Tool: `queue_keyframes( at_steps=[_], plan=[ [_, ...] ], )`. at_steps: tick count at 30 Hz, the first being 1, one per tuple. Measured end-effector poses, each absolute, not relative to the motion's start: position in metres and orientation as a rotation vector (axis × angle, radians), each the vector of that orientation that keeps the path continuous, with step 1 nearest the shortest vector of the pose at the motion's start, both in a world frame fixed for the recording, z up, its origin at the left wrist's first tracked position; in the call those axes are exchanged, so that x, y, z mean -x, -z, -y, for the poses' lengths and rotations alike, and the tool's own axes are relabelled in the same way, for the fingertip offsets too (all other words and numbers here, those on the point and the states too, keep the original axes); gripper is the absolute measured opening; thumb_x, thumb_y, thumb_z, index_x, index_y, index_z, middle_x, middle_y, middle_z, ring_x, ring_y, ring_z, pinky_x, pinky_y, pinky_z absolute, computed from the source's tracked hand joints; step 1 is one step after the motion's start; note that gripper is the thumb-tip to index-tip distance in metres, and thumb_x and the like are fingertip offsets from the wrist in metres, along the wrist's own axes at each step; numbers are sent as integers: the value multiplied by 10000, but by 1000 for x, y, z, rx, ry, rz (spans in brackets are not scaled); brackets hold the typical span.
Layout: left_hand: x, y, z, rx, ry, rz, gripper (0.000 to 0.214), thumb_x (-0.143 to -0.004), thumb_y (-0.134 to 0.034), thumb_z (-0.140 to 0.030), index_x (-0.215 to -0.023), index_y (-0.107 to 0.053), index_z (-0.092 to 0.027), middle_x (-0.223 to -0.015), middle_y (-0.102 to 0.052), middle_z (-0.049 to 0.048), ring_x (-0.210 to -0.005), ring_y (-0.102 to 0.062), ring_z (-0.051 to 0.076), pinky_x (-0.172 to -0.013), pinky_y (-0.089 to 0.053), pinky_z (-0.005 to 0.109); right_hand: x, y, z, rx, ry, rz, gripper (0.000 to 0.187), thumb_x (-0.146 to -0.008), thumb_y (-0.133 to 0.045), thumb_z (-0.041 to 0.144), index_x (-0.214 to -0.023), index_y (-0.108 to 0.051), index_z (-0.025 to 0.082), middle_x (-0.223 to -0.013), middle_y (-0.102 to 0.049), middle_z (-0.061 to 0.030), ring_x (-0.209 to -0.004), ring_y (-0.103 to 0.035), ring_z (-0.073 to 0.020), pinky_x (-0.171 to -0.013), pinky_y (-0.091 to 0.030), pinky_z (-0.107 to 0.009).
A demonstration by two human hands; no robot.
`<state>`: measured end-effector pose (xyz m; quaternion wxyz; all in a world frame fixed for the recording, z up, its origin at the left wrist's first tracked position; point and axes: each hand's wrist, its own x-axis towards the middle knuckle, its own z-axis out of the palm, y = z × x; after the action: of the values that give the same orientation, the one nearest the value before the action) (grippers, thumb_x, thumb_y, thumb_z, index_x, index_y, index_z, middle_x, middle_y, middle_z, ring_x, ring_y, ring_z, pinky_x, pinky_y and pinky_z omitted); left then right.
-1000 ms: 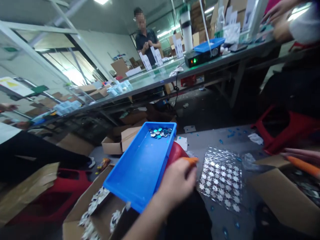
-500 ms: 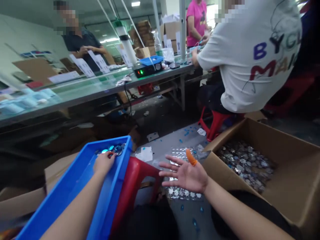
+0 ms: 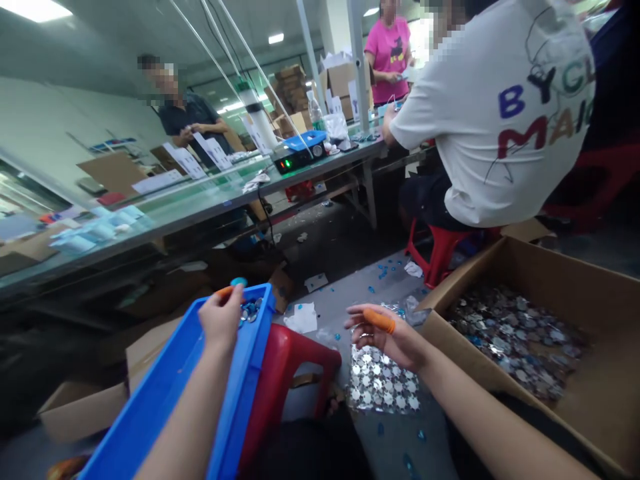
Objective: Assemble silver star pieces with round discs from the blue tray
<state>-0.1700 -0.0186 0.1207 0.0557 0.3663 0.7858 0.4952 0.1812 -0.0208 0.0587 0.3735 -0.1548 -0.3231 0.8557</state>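
- Your left hand [image 3: 221, 319] is closed narrow above the blue tray [image 3: 165, 400]. A teal gem [image 3: 239, 282] is just beside its fingertips; you cannot tell if it is held.
- More gems [image 3: 250, 311] lie in the far corner of the tray.
- Your right hand [image 3: 385, 335] is open wide, right of the tray, and holds nothing. It wears an orange finger cot [image 3: 379, 321].
- Right of the tray, a star sheet [image 3: 383, 381] lies below this hand, and a box [image 3: 500, 275] full of silver pieces stands beyond it.
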Motion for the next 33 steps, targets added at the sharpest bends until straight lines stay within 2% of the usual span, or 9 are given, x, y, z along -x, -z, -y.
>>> queue_keyframes(
  at_steps=[2, 5, 8, 10, 13, 21, 24, 27, 33],
  plan=[
    [110, -124, 14, -1208, -1522, -2072, 620, -709, -662, -661, -1049, -661, -143, -822, -676, 79, -736, -634, 226, -664, -498, 324, -183, -51, 8, 576, -2024, 841, 414, -736, -847, 420, -1044, -756, 160, -953, -732, -95, -699, -649, -133, -649, -499, -260],
    [26, -104, 14, -1271, -1455, -1628, 499, -761, -679, -634, -930, -664, -165, -756, -651, 55, -641, -582, 168, -605, -472, 285, -189, -48, -7, 703, -1856, 799, 441, -646, -896, 437, -970, -776, 162, -919, -706, -72, -656, -594, -110, -575, -462, -238],
    [-23, -70, 19, -1144, -1474, -1005, 319, -825, -739, -488, -852, -649, -183, -695, -582, 11, -617, -506, 124, -603, -418, 247, -199, -50, -15, 672, -1835, 800, 443, -654, -878, 478, -948, -786, 160, -887, -679, -56, -642, -545, -98, -552, -423, -235],
    [-34, -50, 18, -1103, -1485, -849, 280, -843, -751, -439, -801, -649, -182, -685, -555, 3, -621, -485, 119, -606, -398, 240, -205, -52, -17, 644, -1880, 854, 414, -692, -856, 480, -928, -790, 146, -763, -640, -31, -603, -498, -89, -545, -383, -234],
    [-34, -35, 9, -1181, -1366, -837, 260, -859, -750, -392, -764, -658, -168, -709, -554, 16, -648, -492, 129, -638, -403, 253, -210, -52, -18, 638, -1954, 909, 347, -710, -859, 437, -882, -788, 144, -657, -589, -1, -572, -449, -79, -544, -332, -231],
    [-26, -33, -11, -1249, -1196, -926, 247, -852, -760, -407, -835, -713, -164, -746, -603, 33, -709, -538, 152, -688, -432, 254, -210, -46, -27, 525, -1971, 967, 220, -755, -836, 371, -821, -778, 170, -800, -669, -43, -638, -506, -103, -552, -319, -237],
    [-25, -28, -16, -1119, -1253, -1102, 308, -791, -815, -428, -931, -742, -164, -754, -646, 37, -699, -558, 149, -685, -452, 249, -204, -38, -31, 630, -1763, 1069, 210, -735, -851, 369, -808, -771, 189, -867, -665, -45, -710, -550, -130, -585, -368, -249],
    [-29, -24, -18, -1010, -1364, -1248, 363, -754, -836, -459, -925, -745, -152, -780, -689, 55, -690, -578, 147, -677, -471, 248, -198, -30, -33, 785, -1429, 1240, 186, -773, -819, 364, -834, -767, 197, -930, -634, -51, -787, -565, -155, -663, -430, -277],
    [-45, -26, -13, -842, -1399, -1245, 396, -737, -839, -471, -922, -771, -127, -804, -716, 91, -761, -635, 183, -636, -478, 241, -192, -28, -28, 1005, -1020, 1393, 156, -883, -688, 348, -920, -731, 203, -978, -587, -69, -762, -527, -159, -689, -460, -293]
  ],
)
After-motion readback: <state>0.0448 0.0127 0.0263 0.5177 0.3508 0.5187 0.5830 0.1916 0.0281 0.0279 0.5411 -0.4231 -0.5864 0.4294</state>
